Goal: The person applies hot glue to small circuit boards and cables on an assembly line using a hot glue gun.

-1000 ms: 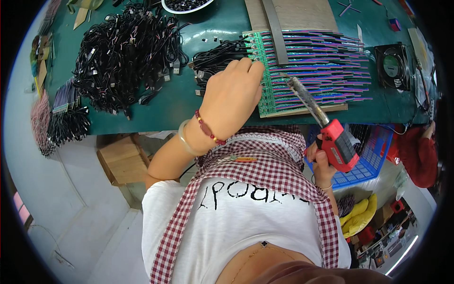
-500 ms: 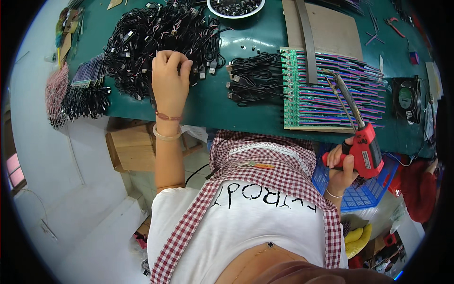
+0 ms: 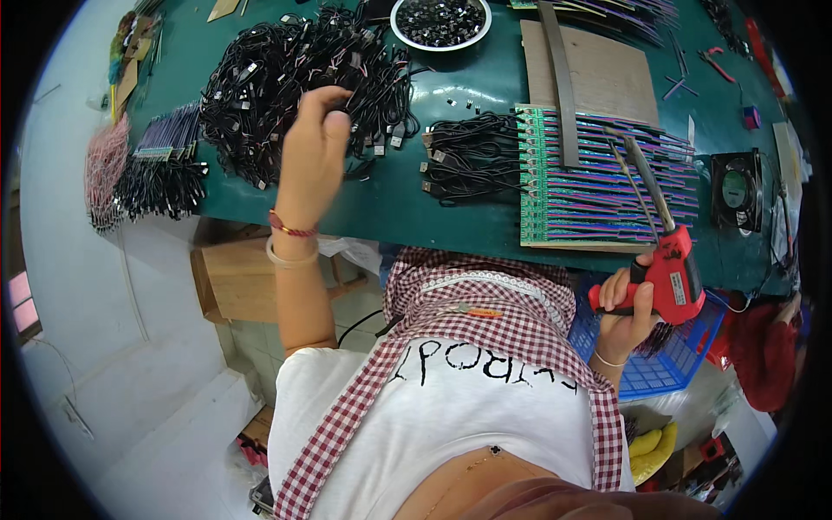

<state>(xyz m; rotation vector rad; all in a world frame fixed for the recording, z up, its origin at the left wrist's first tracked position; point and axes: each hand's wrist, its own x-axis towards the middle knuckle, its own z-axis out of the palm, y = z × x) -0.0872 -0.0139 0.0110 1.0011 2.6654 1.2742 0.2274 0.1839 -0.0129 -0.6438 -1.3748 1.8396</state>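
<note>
My left hand (image 3: pixel 317 143) is over the near right part of a large tangled pile of black USB cables (image 3: pixel 260 104). Its index finger is bent forward and its thumb stands apart from it; I make out nothing held between them, and the other fingers are mostly hidden. Wrapped around the handle of a red and black soldering gun (image 3: pixel 674 282), my right hand (image 3: pixel 626 314) is at the table's near edge. The gun's long metal tip points up and leftward over a row of green circuit boards (image 3: pixel 533 178), which have black USB cables (image 3: pixel 468 156) on the left and coloured wires on the right.
A grey metal bar (image 3: pixel 559 87) lies across the boards and a brown cardboard sheet (image 3: pixel 607 69). Behind stands a white bowl (image 3: pixel 442 45) of small metal parts. A black fan (image 3: pixel 737 192) is at the right; bundled cables (image 3: pixel 160 186) lie left. A blue basket (image 3: pixel 650 373) sits below the table edge.
My left thumb and index finger have come apart from a closer pinch, the hand still over the cable pile. The view has shifted slightly; my right hand keeps its hold on the soldering gun.
</note>
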